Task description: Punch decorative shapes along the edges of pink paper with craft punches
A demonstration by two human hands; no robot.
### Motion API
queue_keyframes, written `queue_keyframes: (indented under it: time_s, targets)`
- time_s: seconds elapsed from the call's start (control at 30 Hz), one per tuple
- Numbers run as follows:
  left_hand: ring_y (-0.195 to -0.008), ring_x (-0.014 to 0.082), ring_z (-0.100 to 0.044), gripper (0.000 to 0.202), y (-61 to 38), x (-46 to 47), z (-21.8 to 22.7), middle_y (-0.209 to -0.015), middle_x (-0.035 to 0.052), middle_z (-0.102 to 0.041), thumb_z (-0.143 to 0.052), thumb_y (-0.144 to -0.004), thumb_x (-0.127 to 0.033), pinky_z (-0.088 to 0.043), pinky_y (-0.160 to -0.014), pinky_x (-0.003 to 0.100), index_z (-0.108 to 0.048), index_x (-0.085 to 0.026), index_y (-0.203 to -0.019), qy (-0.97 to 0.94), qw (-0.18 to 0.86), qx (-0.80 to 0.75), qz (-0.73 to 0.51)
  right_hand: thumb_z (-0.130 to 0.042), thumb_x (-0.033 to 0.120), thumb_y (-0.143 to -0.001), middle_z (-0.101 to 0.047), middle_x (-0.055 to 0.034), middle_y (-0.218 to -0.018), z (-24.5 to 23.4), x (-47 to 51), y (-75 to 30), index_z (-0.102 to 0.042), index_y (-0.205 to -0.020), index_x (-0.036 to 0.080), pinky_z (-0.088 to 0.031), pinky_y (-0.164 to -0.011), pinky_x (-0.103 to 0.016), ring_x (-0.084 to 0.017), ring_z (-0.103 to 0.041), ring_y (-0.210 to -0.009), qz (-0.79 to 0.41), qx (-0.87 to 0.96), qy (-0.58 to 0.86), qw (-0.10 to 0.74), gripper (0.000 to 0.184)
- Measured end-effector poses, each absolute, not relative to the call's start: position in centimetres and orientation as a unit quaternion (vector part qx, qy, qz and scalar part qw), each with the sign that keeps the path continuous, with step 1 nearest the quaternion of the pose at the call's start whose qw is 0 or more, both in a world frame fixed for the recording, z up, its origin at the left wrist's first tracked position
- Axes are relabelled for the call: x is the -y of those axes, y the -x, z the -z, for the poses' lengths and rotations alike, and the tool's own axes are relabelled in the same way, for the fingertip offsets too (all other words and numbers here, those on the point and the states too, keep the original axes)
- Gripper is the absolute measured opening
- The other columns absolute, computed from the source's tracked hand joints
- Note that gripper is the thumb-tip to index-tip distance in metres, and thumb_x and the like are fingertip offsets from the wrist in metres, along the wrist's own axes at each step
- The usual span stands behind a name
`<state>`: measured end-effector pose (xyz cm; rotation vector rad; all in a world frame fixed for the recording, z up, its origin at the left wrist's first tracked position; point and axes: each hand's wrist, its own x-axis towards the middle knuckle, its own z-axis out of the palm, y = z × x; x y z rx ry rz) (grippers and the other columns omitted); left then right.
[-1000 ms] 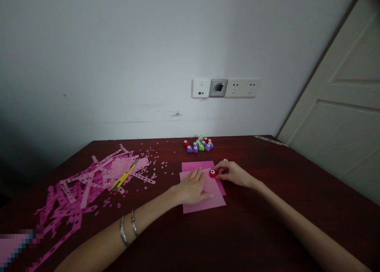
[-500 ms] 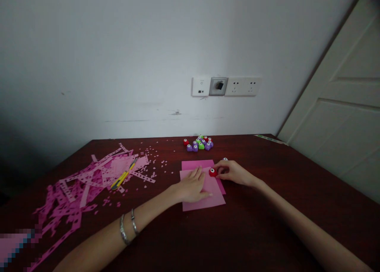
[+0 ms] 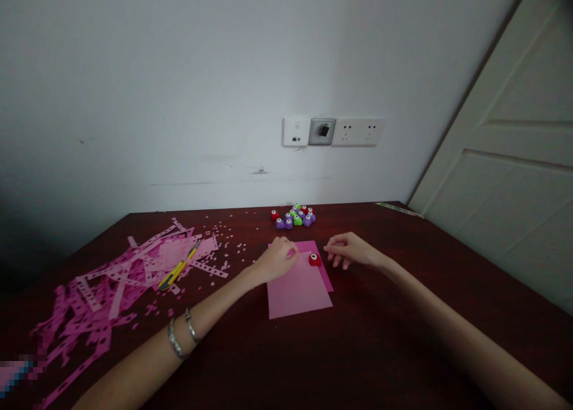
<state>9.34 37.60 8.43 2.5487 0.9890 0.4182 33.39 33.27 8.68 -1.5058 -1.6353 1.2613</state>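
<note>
Two pink paper sheets (image 3: 299,293) lie stacked on the dark wooden table (image 3: 380,350). A small red paper punch (image 3: 314,259) sits on their far right part. My left hand (image 3: 277,259) rests at the far left edge of the top sheet, its fingers curled onto the paper's edge. My right hand (image 3: 347,250) hovers just right of the red punch without touching it, fingers loose and apart, holding nothing. Two bracelets (image 3: 181,335) circle my left wrist.
A cluster of red, purple and green punches (image 3: 293,217) sits near the wall. Pink punched strips and scraps (image 3: 116,284) cover the table's left side, with a yellow utility knife (image 3: 178,270) on them. Wall sockets (image 3: 333,131) are behind; a door (image 3: 505,171) stands right.
My right hand has let go of the red punch and drawn slightly right. My left hand has left its flat rest on the sheet and curled at the far edge. The view shifted slightly.
</note>
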Motion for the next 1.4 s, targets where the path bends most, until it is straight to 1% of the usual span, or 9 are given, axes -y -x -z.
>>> queue_keyframes:
  time_s: [0.1, 0.2, 0.43, 0.6, 0.8, 0.9, 1.07, 1.2, 1.4]
  targets:
    - [-0.092, 0.0223, -0.054, 0.028, -9.6, -38.1, -7.9, -0.092, 0.0113, -0.061, -0.039, -0.083, -0.025, -0.040, -0.084, 0.035, -0.064, -0.013, -0.085, -0.902, 0.190, -0.358, -0.149, -0.059, 0.046, -0.077, -0.065, -0.0066, -0.070, -8.8, -33.6, -33.2, -0.059, -0.080, 0.013, -0.047, -0.041, -0.018, -0.011, -0.060, -0.054, -0.492, 0.603, 0.572, 0.260, 0.033]
    - [-0.106, 0.0223, -0.051, 0.036, -9.4, -37.4, -6.9, -0.110, 0.0124, -0.060, -0.031, -0.088, -0.026, -0.037, -0.092, 0.035, -0.060, -0.012, -0.104, -0.919, 0.184, -0.326, -0.124, -0.054, 0.045, -0.081, -0.063, -0.0043, -0.068, -8.7, -33.5, -32.6, -0.059, -0.086, 0.014, -0.047, -0.040, -0.018, -0.010, -0.059, -0.051, -0.497, 0.606, 0.569, 0.248, 0.033]
    - [-0.136, 0.0232, -0.007, 0.067, -8.5, -35.1, -5.7, -0.147, 0.0148, -0.011, -0.014, -0.091, -0.050, -0.010, -0.110, 0.037, -0.021, -0.004, -0.139, -0.954, 0.115, -0.275, 0.005, -0.059, 0.035, -0.078, -0.057, 0.0014, -0.065, -7.2, -32.3, -32.0, -0.056, -0.112, 0.015, -0.047, -0.038, -0.016, -0.007, -0.053, -0.049, -0.474, 0.643, 0.547, 0.252, 0.039]
    - [-0.136, 0.0231, -0.001, 0.072, -8.7, -35.5, -5.5, -0.148, 0.0129, -0.004, -0.013, -0.089, -0.056, -0.008, -0.110, 0.037, -0.010, -0.006, -0.141, -0.960, 0.113, -0.255, 0.023, -0.063, 0.029, -0.073, -0.057, 0.0004, -0.070, -5.9, -32.4, -32.2, -0.058, -0.100, 0.011, -0.044, -0.035, -0.016, -0.007, -0.052, -0.052, -0.447, 0.646, 0.549, 0.285, 0.034]
    - [-0.136, 0.0247, -0.005, 0.073, -9.0, -35.2, -6.0, -0.148, 0.0150, -0.006, -0.019, -0.089, -0.056, -0.010, -0.110, 0.039, -0.015, -0.005, -0.140, -0.950, 0.162, -0.267, 0.004, -0.065, 0.032, -0.070, -0.059, -0.0007, -0.071, -6.2, -32.5, -32.3, -0.056, -0.103, 0.011, -0.045, -0.035, -0.017, -0.009, -0.055, -0.053, -0.446, 0.646, 0.549, 0.287, 0.040]
    - [-0.132, 0.0245, -0.022, 0.061, -9.5, -35.5, -7.1, -0.144, 0.0153, -0.025, -0.027, -0.089, -0.051, -0.022, -0.106, 0.039, -0.033, -0.009, -0.133, -0.931, 0.183, -0.299, -0.102, -0.063, 0.042, -0.072, -0.060, -0.0010, -0.065, -7.6, -32.6, -32.5, -0.058, -0.095, 0.011, -0.042, -0.034, -0.018, -0.008, -0.052, -0.046, -0.425, 0.636, 0.579, 0.283, 0.039]
    - [-0.080, 0.0166, -0.058, 0.032, -11.4, -38.0, -8.9, -0.087, 0.0086, -0.065, -0.040, -0.085, -0.035, -0.045, -0.073, 0.031, -0.063, -0.012, -0.086, -0.849, 0.299, -0.388, -0.198, -0.054, 0.061, -0.072, -0.061, -0.0042, -0.056, -9.5, -33.5, -32.7, -0.062, -0.070, 0.010, -0.029, -0.030, -0.015, -0.005, -0.044, -0.037, -0.439, 0.617, 0.629, 0.175, 0.052]
    - [-0.047, 0.0091, -0.050, 0.034, -12.9, -40.0, -9.2, -0.065, 0.0059, -0.063, -0.044, -0.082, -0.036, -0.039, -0.049, 0.024, -0.064, -0.009, -0.075, -0.778, 0.485, -0.393, -0.071, -0.054, 0.067, -0.068, -0.063, -0.0063, -0.058, -9.7, -34.6, -32.7, -0.066, -0.072, 0.010, -0.029, -0.031, -0.015, -0.005, -0.046, -0.039, -0.469, 0.606, 0.636, 0.093, 0.059]
    - [-0.039, 0.0070, -0.044, 0.040, -13.8, -41.3, -8.8, -0.059, 0.0065, -0.063, -0.045, -0.082, -0.041, -0.033, -0.045, 0.024, -0.067, -0.008, -0.074, -0.740, 0.546, -0.392, 0.014, -0.056, 0.068, -0.065, -0.060, -0.0037, -0.054, -9.9, -35.2, -32.1, -0.066, -0.069, 0.009, -0.027, -0.032, -0.015, -0.004, -0.044, -0.038, -0.491, 0.593, 0.637, 0.035, 0.060]
